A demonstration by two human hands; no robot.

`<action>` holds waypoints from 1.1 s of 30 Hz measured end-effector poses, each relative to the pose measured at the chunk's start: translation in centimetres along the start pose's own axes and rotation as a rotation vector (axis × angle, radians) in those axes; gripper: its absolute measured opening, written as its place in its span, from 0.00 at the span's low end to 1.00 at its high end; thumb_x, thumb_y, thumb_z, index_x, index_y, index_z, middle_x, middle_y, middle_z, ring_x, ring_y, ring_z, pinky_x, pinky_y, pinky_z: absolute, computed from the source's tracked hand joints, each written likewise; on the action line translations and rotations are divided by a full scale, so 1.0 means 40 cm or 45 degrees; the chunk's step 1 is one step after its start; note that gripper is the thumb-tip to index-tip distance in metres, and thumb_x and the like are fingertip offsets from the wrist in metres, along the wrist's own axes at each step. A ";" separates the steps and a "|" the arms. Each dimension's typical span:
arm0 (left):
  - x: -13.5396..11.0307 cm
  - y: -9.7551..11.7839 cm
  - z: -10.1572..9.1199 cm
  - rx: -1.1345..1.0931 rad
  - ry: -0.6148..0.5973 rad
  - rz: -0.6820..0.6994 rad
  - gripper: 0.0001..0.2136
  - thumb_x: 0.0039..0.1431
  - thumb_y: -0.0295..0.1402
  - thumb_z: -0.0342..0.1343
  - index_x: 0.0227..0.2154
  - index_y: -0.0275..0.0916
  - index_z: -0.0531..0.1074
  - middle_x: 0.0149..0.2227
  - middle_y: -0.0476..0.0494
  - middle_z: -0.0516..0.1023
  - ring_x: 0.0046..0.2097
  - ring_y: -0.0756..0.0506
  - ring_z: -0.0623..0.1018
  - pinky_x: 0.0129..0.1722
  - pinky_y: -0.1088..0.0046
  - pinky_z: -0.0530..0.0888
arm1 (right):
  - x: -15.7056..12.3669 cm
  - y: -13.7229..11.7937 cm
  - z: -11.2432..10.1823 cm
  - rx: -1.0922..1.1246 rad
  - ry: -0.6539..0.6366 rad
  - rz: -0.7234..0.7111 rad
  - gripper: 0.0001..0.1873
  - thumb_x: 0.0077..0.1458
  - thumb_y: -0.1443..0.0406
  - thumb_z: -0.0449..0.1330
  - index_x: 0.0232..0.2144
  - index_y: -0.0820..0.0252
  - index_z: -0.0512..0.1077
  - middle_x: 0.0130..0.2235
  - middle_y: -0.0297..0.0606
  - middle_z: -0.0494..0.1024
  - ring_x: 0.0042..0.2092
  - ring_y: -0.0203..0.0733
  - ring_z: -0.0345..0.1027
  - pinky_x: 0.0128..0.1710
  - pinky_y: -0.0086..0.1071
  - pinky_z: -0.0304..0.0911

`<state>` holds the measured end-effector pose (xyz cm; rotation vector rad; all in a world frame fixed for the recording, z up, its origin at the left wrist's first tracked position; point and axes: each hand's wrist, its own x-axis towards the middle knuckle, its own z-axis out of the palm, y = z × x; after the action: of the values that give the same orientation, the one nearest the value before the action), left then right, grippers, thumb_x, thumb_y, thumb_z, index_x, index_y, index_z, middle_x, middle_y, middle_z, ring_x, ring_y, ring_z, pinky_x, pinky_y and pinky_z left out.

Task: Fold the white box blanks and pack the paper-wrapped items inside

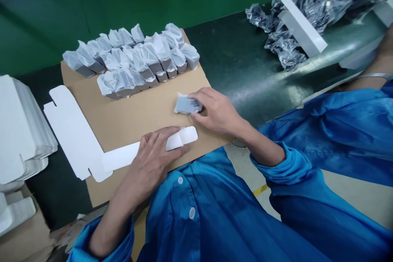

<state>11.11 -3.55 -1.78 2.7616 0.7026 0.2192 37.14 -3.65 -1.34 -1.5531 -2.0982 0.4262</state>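
Note:
My left hand [153, 153] lies over a long white folded carton [123, 156] on a brown cardboard sheet [135, 110], fingers wrapped round the carton near its open flap end [187, 135]. My right hand [215, 110] rests just beyond it, fingertips pinching a small grey part in a translucent bag [186, 105] that sits on the cardboard. Both sleeves are blue.
Several bagged grey parts [135, 61] stand in rows at the cardboard's far end. A flat unfolded white carton [73, 135] lies left, beside a stack of flat cartons [21, 131]. A black conveyor belt [245, 65] carries black bagged items [288, 45] and white boxes [302, 26]. Another person's blue sleeve [346, 123] is at right.

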 end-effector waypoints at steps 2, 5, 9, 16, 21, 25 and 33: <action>-0.001 0.001 0.001 -0.010 0.043 -0.004 0.22 0.63 0.21 0.50 0.53 0.52 0.74 0.64 0.39 0.62 0.62 0.36 0.65 0.52 0.56 0.67 | -0.040 -0.007 -0.026 0.231 -0.077 -0.039 0.20 0.58 0.68 0.62 0.53 0.61 0.70 0.47 0.43 0.77 0.47 0.44 0.71 0.47 0.37 0.68; 0.001 -0.002 -0.001 -0.028 0.053 0.005 0.17 0.64 0.24 0.52 0.49 0.49 0.76 0.64 0.40 0.64 0.62 0.36 0.66 0.53 0.56 0.68 | -0.096 -0.021 -0.031 0.301 -0.258 -0.130 0.19 0.62 0.69 0.59 0.55 0.60 0.69 0.49 0.44 0.77 0.49 0.43 0.72 0.49 0.38 0.71; -0.001 -0.007 -0.001 -0.032 0.043 0.041 0.17 0.63 0.23 0.52 0.48 0.48 0.76 0.63 0.39 0.65 0.62 0.36 0.66 0.54 0.55 0.68 | -0.109 -0.045 0.023 0.004 -0.218 -0.211 0.21 0.64 0.72 0.52 0.59 0.65 0.66 0.54 0.51 0.74 0.55 0.50 0.69 0.56 0.49 0.69; -0.012 -0.011 0.006 -0.004 0.164 -0.002 0.18 0.64 0.23 0.51 0.51 0.50 0.74 0.62 0.40 0.65 0.62 0.38 0.67 0.56 0.56 0.70 | -0.102 -0.122 0.101 0.099 0.007 -0.097 0.25 0.64 0.74 0.50 0.63 0.70 0.59 0.56 0.55 0.74 0.57 0.49 0.70 0.57 0.45 0.69; -0.020 -0.017 0.011 -0.049 0.273 -0.068 0.16 0.64 0.22 0.51 0.50 0.45 0.71 0.60 0.37 0.65 0.61 0.39 0.69 0.56 0.57 0.73 | -0.111 -0.126 0.130 0.402 0.179 0.100 0.27 0.64 0.71 0.55 0.64 0.55 0.60 0.58 0.44 0.75 0.59 0.43 0.70 0.58 0.42 0.69; -0.030 -0.022 0.019 -0.112 0.348 -0.113 0.14 0.63 0.23 0.53 0.49 0.44 0.68 0.59 0.38 0.65 0.61 0.39 0.69 0.55 0.58 0.75 | -0.098 -0.090 0.110 0.431 0.103 0.106 0.28 0.61 0.69 0.60 0.62 0.56 0.62 0.53 0.43 0.78 0.52 0.43 0.75 0.52 0.41 0.72; -0.043 -0.012 0.041 -0.031 0.453 -0.090 0.18 0.61 0.21 0.55 0.52 0.43 0.66 0.59 0.34 0.65 0.61 0.39 0.69 0.55 0.58 0.75 | -0.104 -0.080 0.100 0.142 0.124 -0.270 0.21 0.61 0.69 0.58 0.56 0.63 0.66 0.50 0.49 0.77 0.51 0.46 0.71 0.51 0.44 0.72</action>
<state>9.78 -4.37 -3.63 2.6951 0.8725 0.7105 33.32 -8.44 -3.84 -1.2480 -2.0988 0.3763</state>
